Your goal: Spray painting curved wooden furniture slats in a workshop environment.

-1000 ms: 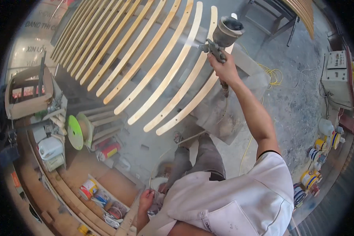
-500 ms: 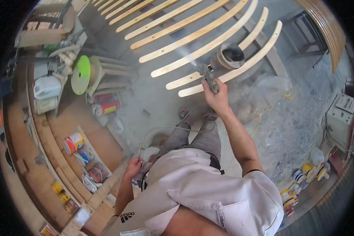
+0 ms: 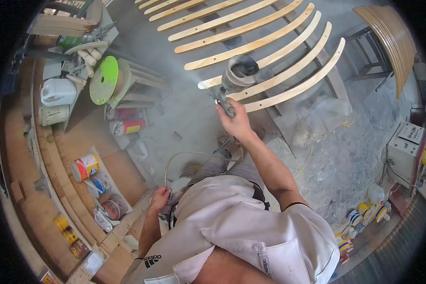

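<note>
My right hand (image 3: 235, 119) is wrapped around the handle of a spray gun (image 3: 224, 103), out in front of me. A dark-stained round paint cup (image 3: 240, 74) sits on the gun and hides parts of the slats behind it. Curved pale wooden slats (image 3: 251, 45) lie in a spaced row, with the gun near their left ends. Low on the left by my hip, my left hand (image 3: 160, 198) is closed on a thin hose (image 3: 171, 163), which loops forward and right past my legs. Faint haze hangs around the gun.
A bench with paint cans (image 3: 86, 167) and a green-faced spool (image 3: 104, 80) stand left. Bent slats rest on a dark stand (image 3: 371, 49) at far right. A control box (image 3: 405, 139) and several containers (image 3: 359, 210) line the right side. A yellow cord (image 3: 305, 162) crosses the floor.
My right hand and the spray gun have shifted left, toward the slat ends. The white spray jet seen earlier at the nozzle has thinned to haze. My left hand stays by my hip.
</note>
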Demonstrator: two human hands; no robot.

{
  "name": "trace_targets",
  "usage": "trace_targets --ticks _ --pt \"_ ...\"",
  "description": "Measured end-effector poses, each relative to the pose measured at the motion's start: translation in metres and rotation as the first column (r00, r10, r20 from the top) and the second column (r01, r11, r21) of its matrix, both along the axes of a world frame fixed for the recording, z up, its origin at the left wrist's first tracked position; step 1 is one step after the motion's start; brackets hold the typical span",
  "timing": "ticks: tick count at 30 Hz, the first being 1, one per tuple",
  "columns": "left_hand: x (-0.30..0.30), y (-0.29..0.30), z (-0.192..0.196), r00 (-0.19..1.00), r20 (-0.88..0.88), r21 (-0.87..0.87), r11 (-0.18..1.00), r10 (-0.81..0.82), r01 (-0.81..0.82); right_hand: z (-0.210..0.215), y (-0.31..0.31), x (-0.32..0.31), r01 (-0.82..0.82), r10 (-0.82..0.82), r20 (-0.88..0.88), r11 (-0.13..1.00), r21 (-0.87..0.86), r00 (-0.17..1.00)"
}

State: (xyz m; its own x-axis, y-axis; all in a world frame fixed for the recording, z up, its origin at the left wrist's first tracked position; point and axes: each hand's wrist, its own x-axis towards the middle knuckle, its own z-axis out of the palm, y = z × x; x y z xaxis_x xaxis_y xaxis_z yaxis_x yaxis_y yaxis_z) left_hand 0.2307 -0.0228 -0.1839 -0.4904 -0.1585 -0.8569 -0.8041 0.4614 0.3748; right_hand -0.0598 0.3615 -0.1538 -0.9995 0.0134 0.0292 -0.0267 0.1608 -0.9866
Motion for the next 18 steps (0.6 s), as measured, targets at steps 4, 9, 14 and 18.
trace_targets --ticks 4,9,14,18 --pt "-0.014 0.005 -0.009 0.998 -0.042 -0.022 0.998 -0.054 0.053 0.007 0.032 -0.013 0.114 -0.116 0.015 0.988 0.107 0.993" --pt "-0.031 0.019 -0.010 0.987 -0.102 0.016 0.992 -0.121 0.124 0.001 0.106 -0.045 0.307 -0.300 -0.065 0.935 0.175 0.952" --pt "-0.064 0.064 0.016 0.995 -0.053 -0.012 0.996 -0.084 0.083 0.008 0.201 -0.095 0.376 -0.373 -0.070 0.877 0.300 0.925" --pt "-0.064 0.085 0.014 0.977 -0.150 -0.021 0.989 -0.149 0.147 0.002 0.274 -0.149 0.469 -0.460 -0.096 0.846 0.254 0.883"
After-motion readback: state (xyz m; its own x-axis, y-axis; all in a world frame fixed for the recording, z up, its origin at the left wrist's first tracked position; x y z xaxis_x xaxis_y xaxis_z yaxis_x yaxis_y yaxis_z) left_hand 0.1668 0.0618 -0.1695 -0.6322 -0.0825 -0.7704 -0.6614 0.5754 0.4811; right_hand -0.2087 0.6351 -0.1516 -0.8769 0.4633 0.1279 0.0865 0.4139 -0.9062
